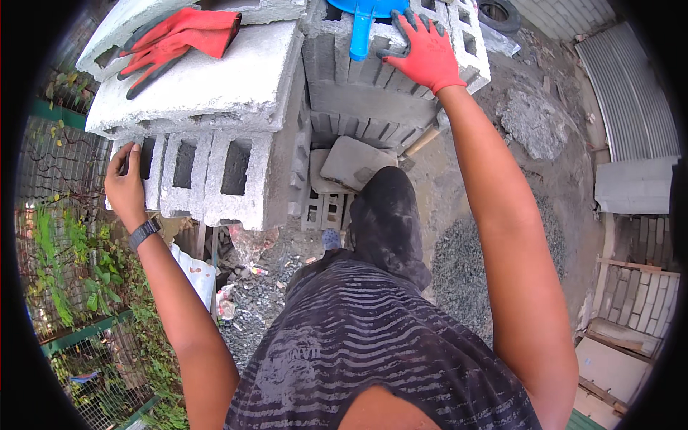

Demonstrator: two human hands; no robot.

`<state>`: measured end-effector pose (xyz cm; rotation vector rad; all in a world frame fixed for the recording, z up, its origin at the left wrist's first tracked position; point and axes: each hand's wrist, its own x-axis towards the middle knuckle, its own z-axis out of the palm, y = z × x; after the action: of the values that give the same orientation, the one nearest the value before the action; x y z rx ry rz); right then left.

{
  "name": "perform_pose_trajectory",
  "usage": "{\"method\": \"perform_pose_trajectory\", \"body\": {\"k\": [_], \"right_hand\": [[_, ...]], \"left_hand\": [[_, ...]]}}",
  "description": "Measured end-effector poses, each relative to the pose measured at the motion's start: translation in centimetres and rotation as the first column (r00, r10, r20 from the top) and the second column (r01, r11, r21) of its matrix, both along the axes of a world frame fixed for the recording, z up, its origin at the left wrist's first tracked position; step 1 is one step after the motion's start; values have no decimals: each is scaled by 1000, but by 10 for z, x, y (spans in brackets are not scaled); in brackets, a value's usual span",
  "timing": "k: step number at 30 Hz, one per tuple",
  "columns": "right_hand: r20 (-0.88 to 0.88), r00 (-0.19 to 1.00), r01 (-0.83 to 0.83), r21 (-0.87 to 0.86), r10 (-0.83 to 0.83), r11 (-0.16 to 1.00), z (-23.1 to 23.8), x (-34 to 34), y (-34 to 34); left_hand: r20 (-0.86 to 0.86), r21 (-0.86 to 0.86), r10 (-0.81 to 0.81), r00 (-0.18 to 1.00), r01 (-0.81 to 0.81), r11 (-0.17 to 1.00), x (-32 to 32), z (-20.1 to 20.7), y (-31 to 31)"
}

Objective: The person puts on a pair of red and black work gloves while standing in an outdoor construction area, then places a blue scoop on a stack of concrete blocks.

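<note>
My bare left hand (pixel 125 183), with a dark watch on its wrist, curls its fingers over the end of a hollow concrete block (pixel 153 188), at the edge of its hole. My right hand (pixel 428 57) wears a red glove with dark grey fingertips. Its fingers are spread on top of another stack of hollow blocks (pixel 469 44). Beside those fingers lies a blue plastic dipper (pixel 360 32), its handle toward me and its bowl cut off by the upper edge. A loose red and black glove (pixel 193 43) rests on a flat-lying block (pixel 215 86) at the left.
Below, between the stacks, lean grey slabs (pixel 355 161) near a wooden handle (pixel 421 140). Gravel piles (pixel 462 265) and a hardened lump of concrete (pixel 534 122) cover ground at the right. Mesh fencing with climbing plants (pixel 79 265) runs along the left; litter (pixel 226 301) lies below.
</note>
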<state>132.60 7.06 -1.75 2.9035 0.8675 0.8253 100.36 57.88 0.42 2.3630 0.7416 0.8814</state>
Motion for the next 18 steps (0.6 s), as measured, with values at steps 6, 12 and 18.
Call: {"method": "perform_pose_trajectory", "body": {"k": [6, 12, 18], "right_hand": [[17, 999, 42, 61, -43, 997, -2, -4, 7], [66, 996, 52, 81, -57, 995, -6, -3, 4], [83, 989, 109, 111, -118, 988, -9, -5, 10]], "left_hand": [[19, 1, 6, 1000, -6, 1000, -1, -1, 2], [26, -33, 0, 1000, 1, 999, 3, 2, -4], [42, -8, -7, 999, 8, 1000, -1, -1, 1]]}}
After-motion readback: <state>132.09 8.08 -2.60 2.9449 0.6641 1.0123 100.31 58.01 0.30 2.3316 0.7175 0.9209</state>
